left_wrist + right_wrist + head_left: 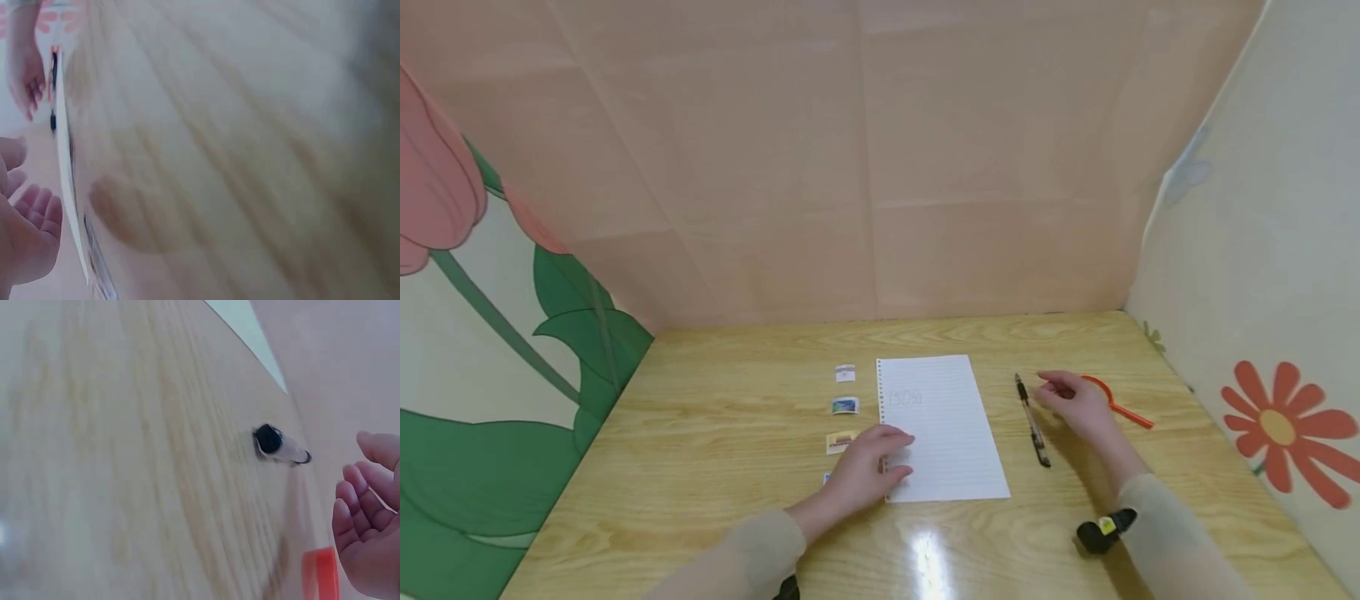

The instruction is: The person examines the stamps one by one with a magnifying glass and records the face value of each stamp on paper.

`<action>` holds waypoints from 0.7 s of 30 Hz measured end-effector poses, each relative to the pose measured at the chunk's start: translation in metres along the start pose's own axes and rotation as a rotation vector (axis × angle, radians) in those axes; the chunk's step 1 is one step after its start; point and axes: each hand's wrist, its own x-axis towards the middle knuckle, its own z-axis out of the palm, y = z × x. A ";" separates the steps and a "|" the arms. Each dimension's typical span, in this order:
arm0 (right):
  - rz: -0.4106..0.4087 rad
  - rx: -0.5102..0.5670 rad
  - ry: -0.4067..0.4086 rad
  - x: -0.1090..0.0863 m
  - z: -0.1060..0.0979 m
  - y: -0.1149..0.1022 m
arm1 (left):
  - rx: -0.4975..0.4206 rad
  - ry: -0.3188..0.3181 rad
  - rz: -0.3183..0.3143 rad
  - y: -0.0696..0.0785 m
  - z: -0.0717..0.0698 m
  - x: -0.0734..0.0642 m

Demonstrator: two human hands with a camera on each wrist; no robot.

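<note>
A lined sheet of paper with punched holes along its left edge lies on the table, with faint writing near its upper left. My left hand is over that left edge, its fingers loosely bent and nothing in them; whether it touches the sheet I cannot tell. To the right of the paper lies a black pen with a clear barrel. My right hand hovers between this pen and a red magnifying glass, partly covering the latter's round rim. In the right wrist view, its relaxed fingers hold nothing.
Left of the paper, several small stamps run in a column, among them a pale one, a blue-green one and a yellow one; another is mostly hidden by the left hand. A pinkish backdrop rises behind the wooden table.
</note>
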 end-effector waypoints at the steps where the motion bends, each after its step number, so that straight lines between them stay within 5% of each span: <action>1: -0.009 0.001 0.004 -0.002 -0.002 0.001 | -0.003 0.013 -0.004 -0.002 -0.003 -0.001; 11: 0.005 -0.025 0.032 -0.019 -0.030 0.015 | -0.035 0.093 -0.118 -0.030 -0.042 -0.008; 21: 0.000 -0.023 0.057 -0.028 -0.053 0.025 | 0.057 0.033 -0.236 -0.051 -0.061 -0.015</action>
